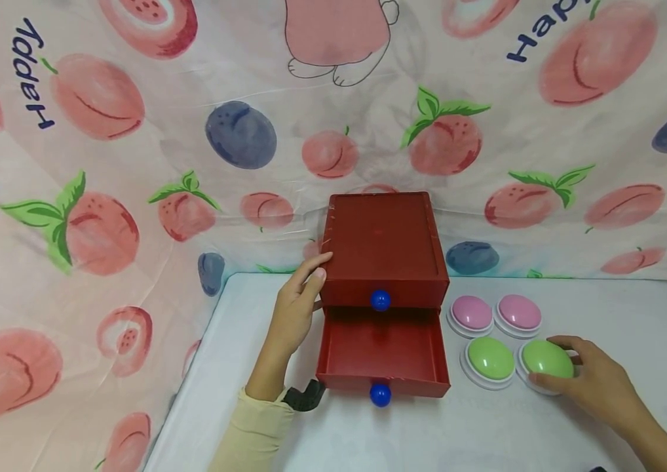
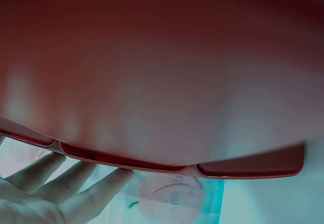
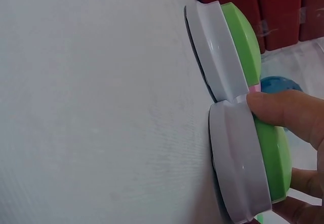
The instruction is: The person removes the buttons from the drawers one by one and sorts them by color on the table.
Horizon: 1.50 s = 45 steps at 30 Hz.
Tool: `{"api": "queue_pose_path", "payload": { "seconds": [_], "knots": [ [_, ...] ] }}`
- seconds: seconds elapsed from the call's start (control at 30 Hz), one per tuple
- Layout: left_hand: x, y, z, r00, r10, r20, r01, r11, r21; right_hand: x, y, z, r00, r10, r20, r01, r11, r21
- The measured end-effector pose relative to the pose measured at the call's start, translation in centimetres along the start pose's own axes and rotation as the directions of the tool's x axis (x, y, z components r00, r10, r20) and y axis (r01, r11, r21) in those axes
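A dark red two-drawer box stands at the back of the table, its lower drawer pulled out and bare inside, its upper drawer closed. Each drawer has a blue knob. My left hand touches the box's left side, fingers extended along it; in the left wrist view the fingers reach the box's edge. My right hand grips the right-hand green push button between thumb and fingers. In the right wrist view this green button sits on the table against the other green one.
Left of the held button is the other green button. Behind them stand two pink buttons, all with white bases. A fruit-print cloth hangs behind the white table and on its left.
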State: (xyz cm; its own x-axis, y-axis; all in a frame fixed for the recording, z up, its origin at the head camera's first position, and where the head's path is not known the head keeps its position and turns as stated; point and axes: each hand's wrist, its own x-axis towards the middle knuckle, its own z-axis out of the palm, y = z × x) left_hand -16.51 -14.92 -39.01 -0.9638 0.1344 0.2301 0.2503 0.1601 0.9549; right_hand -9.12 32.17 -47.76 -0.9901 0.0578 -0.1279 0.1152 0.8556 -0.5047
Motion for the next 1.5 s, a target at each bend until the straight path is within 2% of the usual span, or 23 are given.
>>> {"api": "queue_pose_path", "payload": {
  "seconds": [0.23,0.4,0.77,0.83,0.93,1.07,1.2,1.37,1.5],
  "knots": [
    [0.0,0.2,0.0,1.000,0.000,-0.011,0.000,1.000,0.004,0.3,0.1,0.1,1.000,0.005,-0.023,-0.005,1.000,-0.002],
    [0.1,0.2,0.1,1.000,0.003,-0.001,-0.003,1.000,-0.004,0.4,0.3,0.0,1.000,0.030,0.007,-0.030,1.000,-0.004],
    [0.2,0.0,0.1,1.000,-0.001,-0.003,0.001,1.000,-0.007,0.5,0.3,-0.1,0.999,0.021,0.046,-0.022,1.000,0.014],
    [0.1,0.1,0.1,1.000,-0.004,-0.003,0.004,1.000,-0.004,0.4,0.3,-0.1,1.000,0.006,0.030,-0.007,1.000,0.021],
    [0.1,0.1,0.2,1.000,-0.006,-0.001,0.006,1.000,-0.001,-0.1,-0.1,0.1,0.997,-0.045,-0.058,0.046,0.999,0.015],
    [0.1,0.2,0.2,1.000,-0.002,0.002,0.002,1.000,0.001,-1.0,-2.1,0.2,0.967,-0.137,-0.214,0.142,0.990,0.009],
    [0.2,0.2,0.1,1.000,0.001,0.001,-0.001,1.000,0.004,-2.0,-5.2,0.0,0.934,-0.208,-0.290,0.236,0.970,0.064],
    [0.0,0.1,0.0,1.000,-0.005,-0.007,0.005,1.000,0.017,-3.3,-9.2,0.5,0.913,-0.269,-0.308,0.319,0.939,0.127],
    [0.0,0.1,0.0,1.000,-0.010,-0.006,0.010,1.000,0.021,-4.2,-12.1,0.9,0.904,-0.329,-0.274,0.378,0.914,0.150]
  ]
}}
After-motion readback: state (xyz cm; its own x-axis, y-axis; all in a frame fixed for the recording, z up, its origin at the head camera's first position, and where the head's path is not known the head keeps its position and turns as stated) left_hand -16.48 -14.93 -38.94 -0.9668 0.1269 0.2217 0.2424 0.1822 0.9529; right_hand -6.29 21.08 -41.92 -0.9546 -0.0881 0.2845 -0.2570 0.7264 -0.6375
